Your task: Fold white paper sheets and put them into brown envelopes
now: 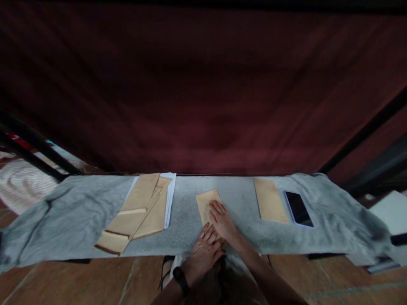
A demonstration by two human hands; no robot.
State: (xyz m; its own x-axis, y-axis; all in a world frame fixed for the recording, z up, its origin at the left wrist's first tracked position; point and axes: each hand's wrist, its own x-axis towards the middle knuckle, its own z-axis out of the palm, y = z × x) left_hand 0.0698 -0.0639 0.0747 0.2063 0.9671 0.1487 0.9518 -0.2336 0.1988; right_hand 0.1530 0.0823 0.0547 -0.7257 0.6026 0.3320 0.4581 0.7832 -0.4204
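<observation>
A small brown paper envelope point(206, 202) lies at the middle of the grey cloth, its lower part covered by my hands. My right hand point(221, 221) rests on it from above, fingers laid flat against the paper. Just below and to the left, my left hand point(206, 246) is spread over the envelope's near end, fingers stretched out and touching the right hand. A dark band point(181, 280) circles my left wrist. To the right, another brown envelope point(271, 201) lies flat by itself.
Several brown envelopes point(140, 203) overlap on the left, over white paper sheets point(170, 201). A phone point(299, 208) with a purple edge lies at the right. Grey cloth point(237, 190) covers the narrow bench; a dark red panel point(206, 106) rises behind it. Tiled floor point(108, 279) shows in front.
</observation>
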